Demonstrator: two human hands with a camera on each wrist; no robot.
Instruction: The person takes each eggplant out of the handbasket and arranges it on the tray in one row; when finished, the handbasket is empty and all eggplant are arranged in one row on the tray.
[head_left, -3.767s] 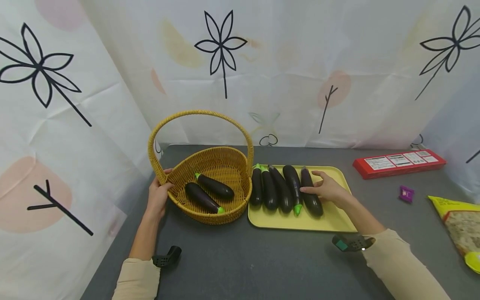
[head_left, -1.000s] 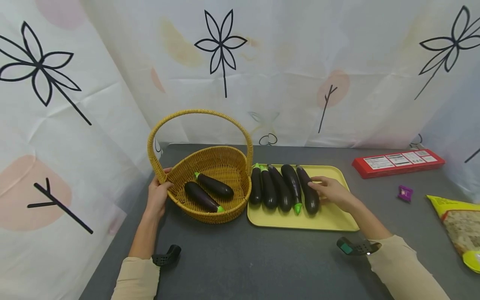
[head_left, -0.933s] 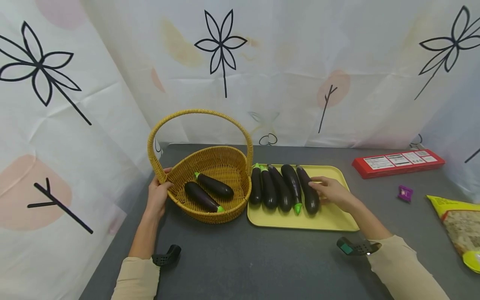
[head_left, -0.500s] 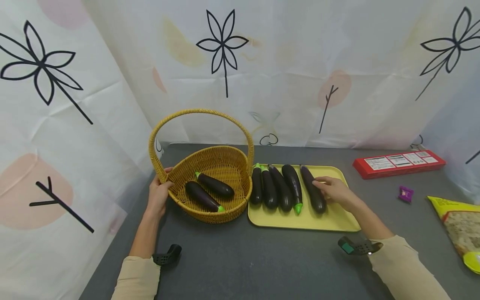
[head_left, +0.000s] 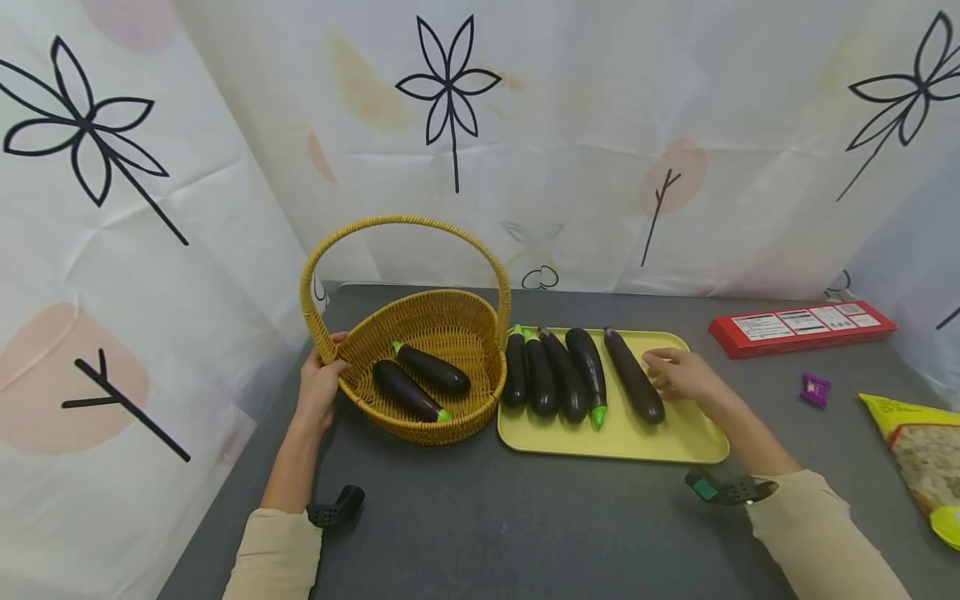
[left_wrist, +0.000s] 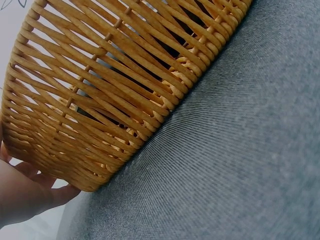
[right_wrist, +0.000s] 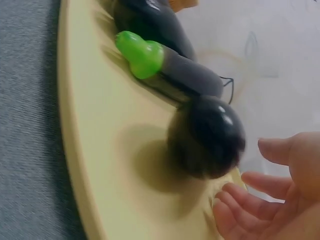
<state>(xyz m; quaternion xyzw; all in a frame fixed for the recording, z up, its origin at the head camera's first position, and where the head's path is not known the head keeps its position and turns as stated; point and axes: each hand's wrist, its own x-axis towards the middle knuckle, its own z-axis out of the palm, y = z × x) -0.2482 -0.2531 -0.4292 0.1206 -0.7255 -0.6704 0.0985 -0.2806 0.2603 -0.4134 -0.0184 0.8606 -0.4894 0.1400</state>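
Right of the yellow tray (head_left: 686,433), a red box (head_left: 802,329), a purple packet (head_left: 814,389) and a yellow bag (head_left: 918,458) lie on the table (head_left: 495,525). Four eggplants (head_left: 563,375) lie between the rightmost eggplant (head_left: 633,377) and the wicker basket (head_left: 427,432), which holds two more. The left hand (head_left: 318,387) grips the basket's left side; the right hand (head_left: 686,377) is free, its fingers loosely bent just right of the rightmost eggplant on the tray.
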